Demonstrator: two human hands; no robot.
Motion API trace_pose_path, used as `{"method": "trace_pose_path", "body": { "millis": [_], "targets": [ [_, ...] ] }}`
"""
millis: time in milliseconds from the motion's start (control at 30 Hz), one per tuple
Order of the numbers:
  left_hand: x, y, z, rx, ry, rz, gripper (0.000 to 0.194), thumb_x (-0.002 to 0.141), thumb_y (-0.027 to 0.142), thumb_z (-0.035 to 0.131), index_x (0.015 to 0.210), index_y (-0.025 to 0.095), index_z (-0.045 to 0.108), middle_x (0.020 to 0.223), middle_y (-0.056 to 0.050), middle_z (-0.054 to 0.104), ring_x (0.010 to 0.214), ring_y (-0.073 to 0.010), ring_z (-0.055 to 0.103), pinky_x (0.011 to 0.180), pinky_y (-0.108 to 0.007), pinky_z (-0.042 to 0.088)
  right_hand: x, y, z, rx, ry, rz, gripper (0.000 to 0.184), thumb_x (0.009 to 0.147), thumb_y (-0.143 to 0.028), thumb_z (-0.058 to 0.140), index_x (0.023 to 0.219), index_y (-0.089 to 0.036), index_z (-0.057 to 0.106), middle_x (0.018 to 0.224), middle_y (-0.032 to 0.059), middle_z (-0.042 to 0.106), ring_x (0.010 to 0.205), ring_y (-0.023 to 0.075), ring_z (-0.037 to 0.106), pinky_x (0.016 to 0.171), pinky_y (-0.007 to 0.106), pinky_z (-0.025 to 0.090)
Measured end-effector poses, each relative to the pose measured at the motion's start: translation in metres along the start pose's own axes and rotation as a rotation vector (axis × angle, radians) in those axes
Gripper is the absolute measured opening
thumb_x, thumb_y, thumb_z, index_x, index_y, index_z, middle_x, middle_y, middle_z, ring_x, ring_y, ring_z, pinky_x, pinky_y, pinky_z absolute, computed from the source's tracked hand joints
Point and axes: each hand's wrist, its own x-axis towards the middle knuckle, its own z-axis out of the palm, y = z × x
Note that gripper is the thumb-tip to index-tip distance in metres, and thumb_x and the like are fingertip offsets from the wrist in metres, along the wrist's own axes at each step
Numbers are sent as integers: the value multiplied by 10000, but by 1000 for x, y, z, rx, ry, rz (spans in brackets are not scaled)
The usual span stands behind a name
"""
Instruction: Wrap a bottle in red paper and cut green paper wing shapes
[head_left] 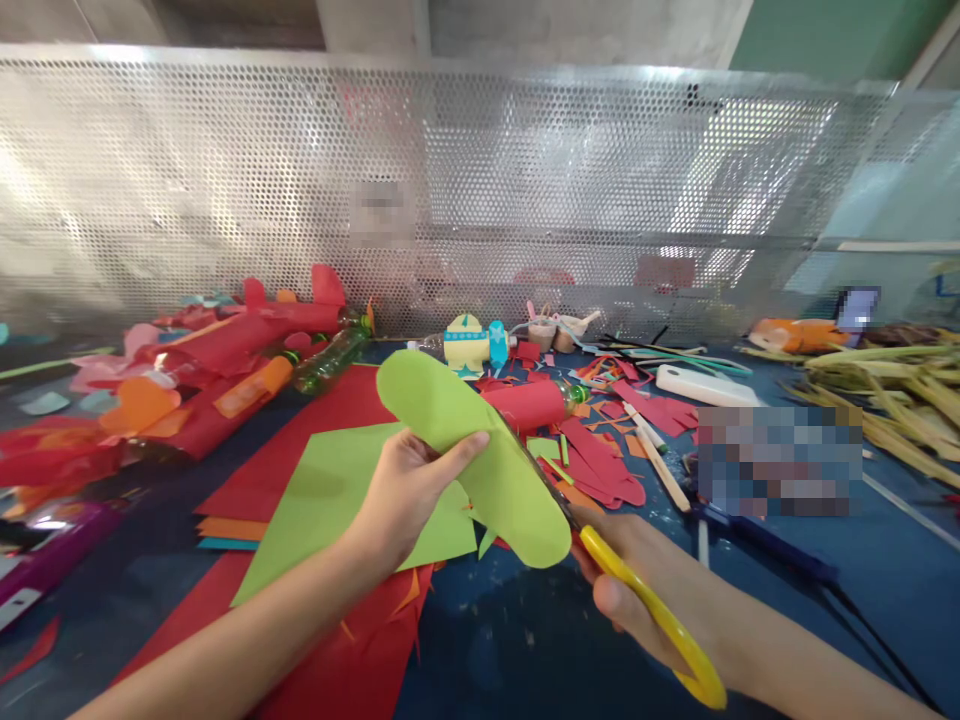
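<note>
My left hand [409, 490] pinches a long lime-green paper shape [480, 455] with rounded ends, thumb on top and fingers beneath. In my right hand [630, 570] is a pair of scissors [645, 610] with yellow handles. Their blades lie along the right edge of the green shape; the paper partly hides them. Below my left hand lies a larger lime-green sheet [300, 520], on top of a stack of red, orange and blue sheets. Small green offcuts lie next to the sheet.
Red paper-wrapped bottles [217, 405] crowd the left. Behind my hands are another red-wrapped bottle [529, 402], red paper scraps [600, 470] and a yellow-and-blue decorated bottle [466, 347]. To the right lie a glue gun [765, 540] with its cord and dry yellowish strips [892, 400]. A perforated metal panel [480, 180] closes off the back.
</note>
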Motion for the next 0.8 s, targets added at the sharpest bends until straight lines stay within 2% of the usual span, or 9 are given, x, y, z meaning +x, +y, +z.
{"method": "trace_pose_path", "body": {
  "millis": [133,300,500,800],
  "targets": [
    [2,-2,-1,-63,-25,-14,218,685,284,771,851,151,724,824,-58,762,726,-199,709,671,-263,570,-1,-2,1,34,-6,17,675,746,-827,264,821,-181,440,641,-47,362,550,98,248,474,243,212],
    [0,0,0,-72,7,-17,237,677,293,777,848,138,723,861,-85,759,768,-224,710,677,-281,575,0,-6,2,49,26,-31,608,794,-783,274,737,-189,388,666,-37,373,563,98,259,491,246,224],
    [-2,2,0,-79,-6,-12,225,681,298,775,837,143,727,845,-82,760,693,-192,703,652,-263,575,1,-10,1,84,28,-71,573,824,-746,302,744,-186,392,665,-43,366,554,89,258,484,237,231],
    [-1,2,-1,-95,-14,-12,215,680,294,777,835,152,734,847,-80,760,707,-184,700,656,-255,574,-1,-5,4,64,38,-12,616,791,-787,280,776,-187,417,640,-46,353,551,97,252,489,250,211]
  ]
}}
